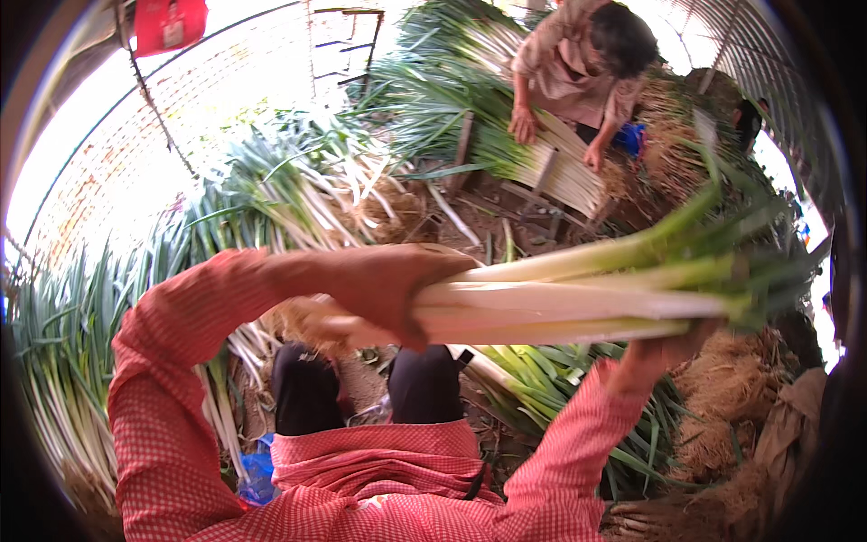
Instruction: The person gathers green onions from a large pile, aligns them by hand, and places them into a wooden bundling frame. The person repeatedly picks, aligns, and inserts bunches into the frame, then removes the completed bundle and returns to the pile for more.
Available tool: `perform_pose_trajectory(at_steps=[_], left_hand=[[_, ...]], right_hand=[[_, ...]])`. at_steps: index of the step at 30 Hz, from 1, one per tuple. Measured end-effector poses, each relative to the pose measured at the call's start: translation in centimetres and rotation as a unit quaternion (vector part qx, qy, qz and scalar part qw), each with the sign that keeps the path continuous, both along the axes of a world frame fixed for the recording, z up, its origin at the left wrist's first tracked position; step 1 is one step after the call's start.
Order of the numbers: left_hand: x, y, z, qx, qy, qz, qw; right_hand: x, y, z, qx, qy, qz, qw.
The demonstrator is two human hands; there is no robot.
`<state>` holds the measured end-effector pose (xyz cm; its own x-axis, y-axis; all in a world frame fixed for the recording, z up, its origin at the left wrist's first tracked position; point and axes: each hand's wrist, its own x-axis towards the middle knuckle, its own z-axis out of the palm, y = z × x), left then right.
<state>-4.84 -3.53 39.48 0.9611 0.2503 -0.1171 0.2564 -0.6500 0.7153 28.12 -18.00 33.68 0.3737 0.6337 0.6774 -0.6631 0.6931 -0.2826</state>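
Observation:
A bundle of large green onions (555, 305) lies crosswise in the air above my knees, roots to the left and blurred green leaves to the right. My left hand (379, 284) grips the white stalks near the root end. Under the leafy end, my right hand (670, 352) holds the bundle from below; the stalks partly hide its fingers. The pale roots (301, 322) stick out past my left wrist. Beneath the bundle, more green onions (542, 372) lie on the ground by my right knee.
Piled green onions (74, 352) line the left side and continue to the back. Opposite me, a co-worker (582, 74) has both hands on stalks in a low wooden rack (542, 169). Root-end heaps (725, 386) stand at right. A blue plastic bag (256, 474) lies near my left thigh.

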Motion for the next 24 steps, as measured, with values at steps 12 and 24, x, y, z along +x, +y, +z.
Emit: perform_pose_trajectory(at_steps=[12,24], left_hand=[[14.3,12.4,-31.3,0.122,0.083,-0.103,0.984],[10.7,8.4,-30.9,0.179,0.029,-0.044,0.982]], right_hand=[[-3.7,-11.2,-8.3,-0.642,-0.471,-0.027,0.604],[4.9,1.3,-14.8,-0.359,-0.817,-0.199,0.405]])
